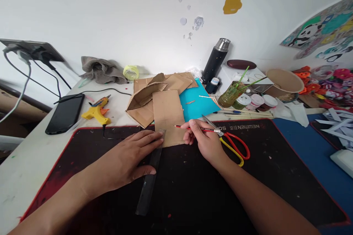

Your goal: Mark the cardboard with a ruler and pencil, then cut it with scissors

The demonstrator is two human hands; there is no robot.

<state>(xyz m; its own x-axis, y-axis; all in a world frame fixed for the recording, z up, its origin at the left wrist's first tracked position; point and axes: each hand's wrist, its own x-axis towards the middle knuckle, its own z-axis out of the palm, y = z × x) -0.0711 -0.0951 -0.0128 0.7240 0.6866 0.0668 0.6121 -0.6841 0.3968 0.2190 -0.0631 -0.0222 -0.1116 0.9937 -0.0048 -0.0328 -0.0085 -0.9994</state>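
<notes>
The left hand (132, 154), grip spread wide, presses a ruler (149, 191) at the cardboard sheet's (168, 114) edge, apparently for steadiness, while the right hand's (206, 141) grip pinches a pencil (179, 127) writing-style.

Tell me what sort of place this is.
Probably a craft workspace, judging by the yellow hot glue gun, cut cardboard pieces and small lidded jars, likely paint.

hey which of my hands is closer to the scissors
Right. Your right hand, holding a pencil, is just left of the scissors; your left hand is farther left, pressing on the ruler.
</notes>
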